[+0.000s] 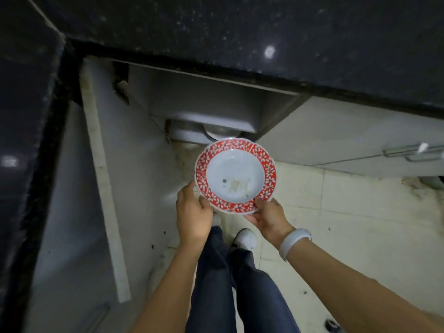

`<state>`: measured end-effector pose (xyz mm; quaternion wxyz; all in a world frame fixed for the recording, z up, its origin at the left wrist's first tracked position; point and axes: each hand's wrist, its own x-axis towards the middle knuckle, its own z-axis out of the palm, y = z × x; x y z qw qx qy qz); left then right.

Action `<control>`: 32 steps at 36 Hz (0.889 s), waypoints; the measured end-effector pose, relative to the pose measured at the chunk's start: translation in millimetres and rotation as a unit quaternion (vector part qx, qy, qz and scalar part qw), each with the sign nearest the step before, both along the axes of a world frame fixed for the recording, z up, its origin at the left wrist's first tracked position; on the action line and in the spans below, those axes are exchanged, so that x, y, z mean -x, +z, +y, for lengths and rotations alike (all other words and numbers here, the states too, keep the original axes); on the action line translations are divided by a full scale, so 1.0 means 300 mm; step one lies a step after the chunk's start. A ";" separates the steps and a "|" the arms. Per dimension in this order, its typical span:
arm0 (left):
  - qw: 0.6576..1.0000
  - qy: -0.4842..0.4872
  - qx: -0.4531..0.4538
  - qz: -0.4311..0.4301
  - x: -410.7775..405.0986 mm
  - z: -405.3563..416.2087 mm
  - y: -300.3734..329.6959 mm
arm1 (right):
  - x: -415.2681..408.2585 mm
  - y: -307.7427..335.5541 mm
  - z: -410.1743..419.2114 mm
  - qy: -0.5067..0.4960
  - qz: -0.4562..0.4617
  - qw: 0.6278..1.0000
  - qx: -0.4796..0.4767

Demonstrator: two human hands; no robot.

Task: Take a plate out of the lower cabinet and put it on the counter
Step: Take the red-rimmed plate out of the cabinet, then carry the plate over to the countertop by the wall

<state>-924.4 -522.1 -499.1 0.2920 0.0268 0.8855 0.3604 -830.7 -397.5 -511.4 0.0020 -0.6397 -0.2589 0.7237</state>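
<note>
A round plate with a white centre and a red floral rim hangs in the air in front of the open lower cabinet. My left hand grips its lower left rim. On the lower right rim my right hand holds it too, thumb on top. The plate is roughly level, below the dark speckled counter that runs across the top. Inside the cabinet, a pale stack of dishes shows just behind the plate.
The open cabinet door swings out at the left. A second dark counter runs down the left side. Closed grey drawers with metal handles stand at the right. Pale floor tiles and my legs and white shoes lie below.
</note>
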 end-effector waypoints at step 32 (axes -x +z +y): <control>0.800 -0.538 -0.061 0.258 -0.364 1.262 0.845 | -0.906 0.900 0.756 -0.198 0.035 0.917 -0.345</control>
